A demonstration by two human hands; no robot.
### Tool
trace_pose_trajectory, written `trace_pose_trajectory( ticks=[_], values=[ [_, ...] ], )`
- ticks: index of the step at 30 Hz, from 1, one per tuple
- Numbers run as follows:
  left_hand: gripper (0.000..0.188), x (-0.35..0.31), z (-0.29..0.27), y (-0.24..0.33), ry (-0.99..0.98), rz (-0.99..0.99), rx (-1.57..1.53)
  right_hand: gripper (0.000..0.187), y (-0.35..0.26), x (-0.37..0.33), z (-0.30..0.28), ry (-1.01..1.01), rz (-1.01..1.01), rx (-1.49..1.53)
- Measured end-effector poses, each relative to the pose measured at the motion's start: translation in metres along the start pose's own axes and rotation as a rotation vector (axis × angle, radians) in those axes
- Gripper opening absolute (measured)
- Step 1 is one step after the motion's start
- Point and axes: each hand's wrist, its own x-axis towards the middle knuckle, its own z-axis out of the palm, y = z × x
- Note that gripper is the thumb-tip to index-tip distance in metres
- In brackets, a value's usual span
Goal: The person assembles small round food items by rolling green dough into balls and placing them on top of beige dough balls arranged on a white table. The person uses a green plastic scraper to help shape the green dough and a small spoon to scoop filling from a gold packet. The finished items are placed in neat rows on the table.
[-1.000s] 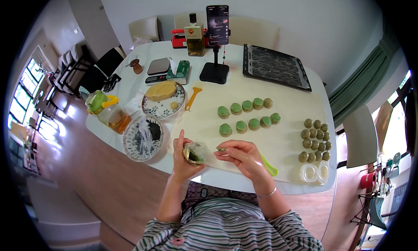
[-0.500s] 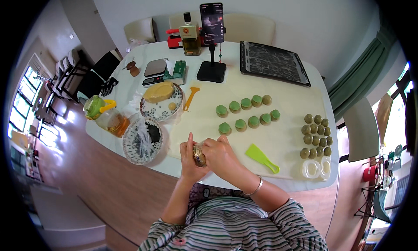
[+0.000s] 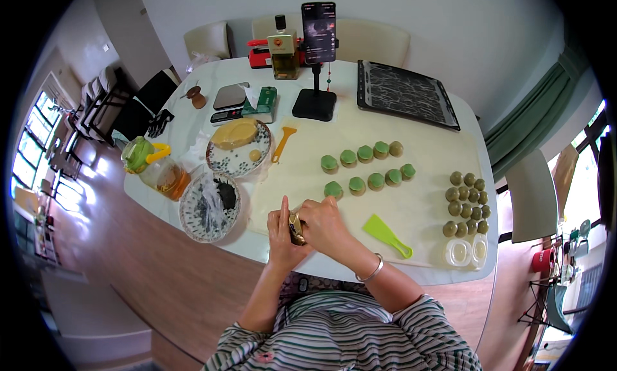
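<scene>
Close to the table's near edge, a small shiny gold-and-dark object [image 3: 296, 230] sits between my two hands; its kind is not clear. My left hand [image 3: 281, 244] is closed round its left side, with one finger pointing up. The fingers of my right hand [image 3: 325, 226] bend over its upper right side, and their tips are partly hidden. Just beyond my hands stand two rows of round dough pieces topped with green, the nearest being a green-topped piece [image 3: 333, 190]. A lime-green scraper [image 3: 384, 236] lies to the right of my right hand.
Left are a foil-lined bowl [image 3: 186, 218], a plate [image 3: 258, 153] with yellow dough, a tea pitcher [image 3: 154, 171] and an orange spatula [image 3: 281, 146]. Behind stand a phone [image 3: 319, 33] on a stand, a bottle [image 3: 283, 53] and a black tray [image 3: 408, 93]. Olive-green balls [image 3: 464, 210] sit right.
My hands still hold the gold-and-dark object, which now shows more of its side. The fingers of my right hand have shifted slightly on it. The view has moved a little.
</scene>
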Motion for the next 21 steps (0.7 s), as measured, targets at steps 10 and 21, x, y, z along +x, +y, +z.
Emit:
trace_pose_trajectory(
  ticks=[10, 21],
  values=[
    [0.114, 0.026, -0.046, -0.001, -0.329, -0.354, 0.103, 0.02, 0.041, 0.003, -0.049, -0.055, 0.588, 1.035],
    [0.079, 0.041, -0.018, 0.027, -0.046, -0.413, -0.552, 0.027, 0.025, -0.033, -0.035, 0.067, 0.687, 1.545]
  ],
)
